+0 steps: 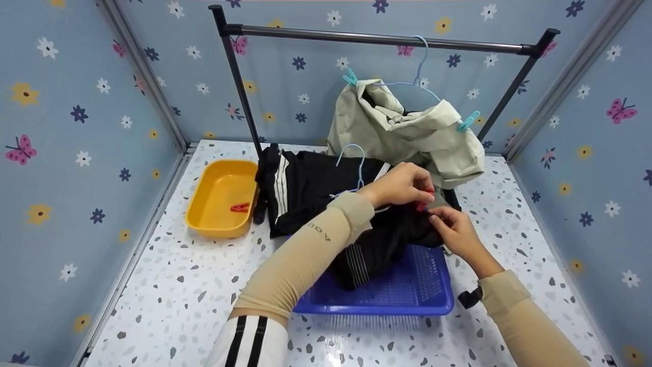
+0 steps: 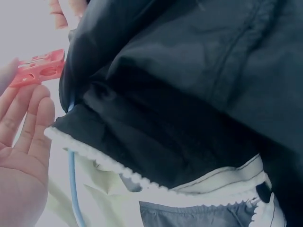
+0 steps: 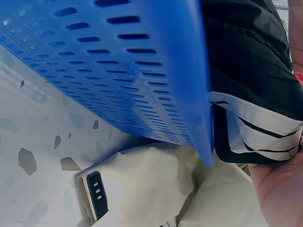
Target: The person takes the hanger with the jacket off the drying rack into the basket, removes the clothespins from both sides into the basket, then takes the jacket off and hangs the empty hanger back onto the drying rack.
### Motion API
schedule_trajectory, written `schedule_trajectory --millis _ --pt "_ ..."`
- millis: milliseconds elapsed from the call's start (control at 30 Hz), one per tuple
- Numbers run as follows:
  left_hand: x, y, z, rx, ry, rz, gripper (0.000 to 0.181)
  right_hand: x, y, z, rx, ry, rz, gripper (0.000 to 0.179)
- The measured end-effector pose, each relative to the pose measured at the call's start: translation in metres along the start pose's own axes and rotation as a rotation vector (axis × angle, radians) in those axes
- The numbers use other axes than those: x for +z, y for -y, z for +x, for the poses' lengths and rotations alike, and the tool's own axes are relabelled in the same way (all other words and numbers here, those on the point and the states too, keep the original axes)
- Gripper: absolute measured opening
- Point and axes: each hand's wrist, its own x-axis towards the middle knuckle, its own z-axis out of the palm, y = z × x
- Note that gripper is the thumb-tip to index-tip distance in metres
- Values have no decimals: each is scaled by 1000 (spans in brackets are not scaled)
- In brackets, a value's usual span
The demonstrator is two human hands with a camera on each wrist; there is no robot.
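A red clothespin [image 2: 40,68] is pinched between the thumb and fingers of my left hand [image 1: 400,184], right at the edge of a black jacket [image 1: 326,176]. The jacket has white stripes and a white-toothed zip, and a light blue hanger [image 1: 361,168] sticks up from it. My right hand [image 1: 458,232] pinches the jacket's edge just below the clothespin. In the right wrist view that hand [image 3: 279,198] is partly cut off beside the striped black cloth [image 3: 265,127]. The jacket's lower part hangs into a blue perforated basket [image 1: 377,309].
A black rack [image 1: 326,34] stands behind. From its bar hangs a pale green-beige garment [image 1: 387,127] on a blue hanger, with teal clothespins [image 1: 468,121] at both shoulders. On the left sits a yellow basin [image 1: 196,214] with a red clothespin [image 1: 240,207] inside. Patterned walls enclose the speckled tabletop.
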Motion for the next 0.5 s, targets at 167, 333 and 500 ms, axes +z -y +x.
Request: schedule_trajectory --millis 167,333,500 --pt "-4 -1 -1 -22 -28 -37 11 1 1 -1 12 7 6 10" --pt "-11 -4 -4 -29 -52 -57 15 0 3 -2 25 13 14 10" --pt "-18 -7 -8 -46 -73 -58 18 0 2 -2 19 6 6 10"
